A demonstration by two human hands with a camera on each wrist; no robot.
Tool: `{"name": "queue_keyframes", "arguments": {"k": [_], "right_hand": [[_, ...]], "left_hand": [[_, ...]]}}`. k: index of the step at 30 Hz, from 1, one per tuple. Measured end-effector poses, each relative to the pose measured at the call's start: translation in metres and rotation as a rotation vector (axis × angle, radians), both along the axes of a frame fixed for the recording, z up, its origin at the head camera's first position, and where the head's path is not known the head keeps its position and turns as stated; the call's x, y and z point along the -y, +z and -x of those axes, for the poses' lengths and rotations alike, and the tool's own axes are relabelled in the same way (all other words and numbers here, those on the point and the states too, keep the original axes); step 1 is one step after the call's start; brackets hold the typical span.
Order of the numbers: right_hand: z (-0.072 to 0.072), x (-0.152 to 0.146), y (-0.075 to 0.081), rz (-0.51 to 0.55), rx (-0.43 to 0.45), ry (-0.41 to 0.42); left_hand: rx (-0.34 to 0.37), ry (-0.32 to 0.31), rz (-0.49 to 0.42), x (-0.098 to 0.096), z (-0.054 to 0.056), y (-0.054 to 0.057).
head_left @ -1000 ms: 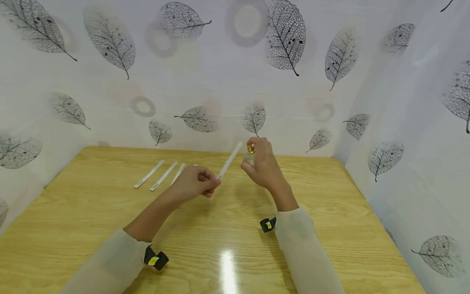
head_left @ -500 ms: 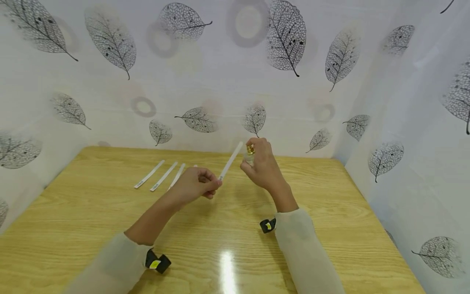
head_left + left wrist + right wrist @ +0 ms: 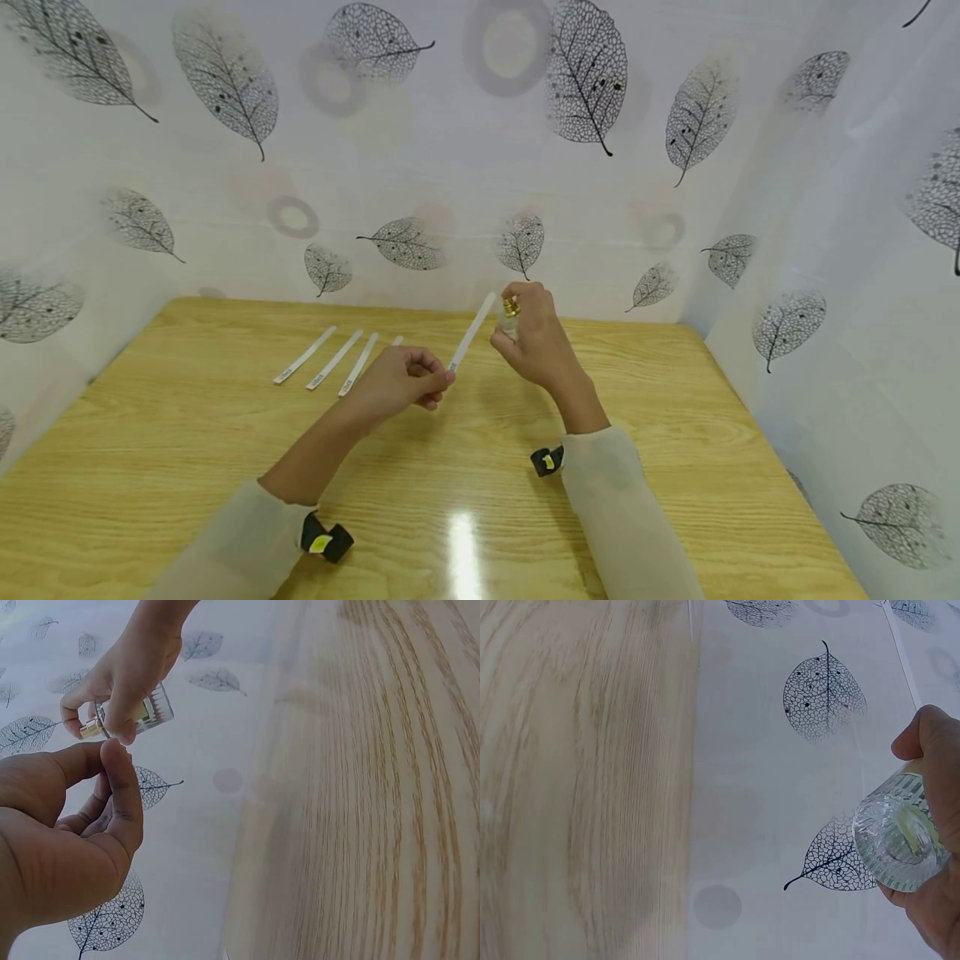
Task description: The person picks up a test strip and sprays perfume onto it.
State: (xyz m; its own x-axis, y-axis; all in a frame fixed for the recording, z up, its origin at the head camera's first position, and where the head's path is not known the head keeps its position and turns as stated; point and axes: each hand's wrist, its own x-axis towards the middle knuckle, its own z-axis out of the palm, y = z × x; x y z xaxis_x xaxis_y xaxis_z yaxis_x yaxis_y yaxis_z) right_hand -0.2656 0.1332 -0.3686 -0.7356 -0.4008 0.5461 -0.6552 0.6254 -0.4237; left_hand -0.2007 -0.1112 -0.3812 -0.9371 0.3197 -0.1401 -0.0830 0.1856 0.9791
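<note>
In the head view my left hand (image 3: 401,383) pinches the lower, printed end of a white paper test strip (image 3: 472,333), which slants up to the right. My right hand (image 3: 532,337) grips a small clear glass perfume bottle (image 3: 507,322) with a gold spray top (image 3: 512,306), its index finger over the top. The strip's upper end is close beside the spray top. The right wrist view shows the ribbed round base of the bottle (image 3: 900,840). In the left wrist view my left thumb and index finger meet in front of the bottle (image 3: 154,709), and the strip is hidden there.
Several more white strips lie slanted on the wooden table (image 3: 420,500) at the left, such as the outermost strip (image 3: 303,356); one is partly behind my left hand. A leaf-printed curtain (image 3: 450,167) stands behind the table and along its sides.
My left hand has dropped very slightly and drifted a little right with the strip, uncovering more of one strip on the table. The right hand and the bottle are almost unmoved.
</note>
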Motion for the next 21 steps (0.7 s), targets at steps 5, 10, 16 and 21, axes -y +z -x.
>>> {"name": "queue_keyframes", "arguments": {"k": [5,10,16,21], "right_hand": [[0.0003,0.0008,-0.0002,0.009,-0.004,0.008],[-0.0005,0.0015,-0.0007,0.012,-0.018,0.007],[-0.0012,0.0018,-0.0012,0.023,-0.015,-0.004],[-0.0007,0.0010,-0.0017,0.022,-0.047,-0.001]], "left_hand": [[-0.002,-0.010,-0.007,0.0002,-0.0003,-0.0002],[0.003,-0.017,-0.016,0.0001,-0.0004,0.0001],[0.005,-0.012,-0.017,0.0003,0.0000,-0.0001],[0.007,-0.001,-0.013,-0.0002,0.0013,-0.0001]]}}
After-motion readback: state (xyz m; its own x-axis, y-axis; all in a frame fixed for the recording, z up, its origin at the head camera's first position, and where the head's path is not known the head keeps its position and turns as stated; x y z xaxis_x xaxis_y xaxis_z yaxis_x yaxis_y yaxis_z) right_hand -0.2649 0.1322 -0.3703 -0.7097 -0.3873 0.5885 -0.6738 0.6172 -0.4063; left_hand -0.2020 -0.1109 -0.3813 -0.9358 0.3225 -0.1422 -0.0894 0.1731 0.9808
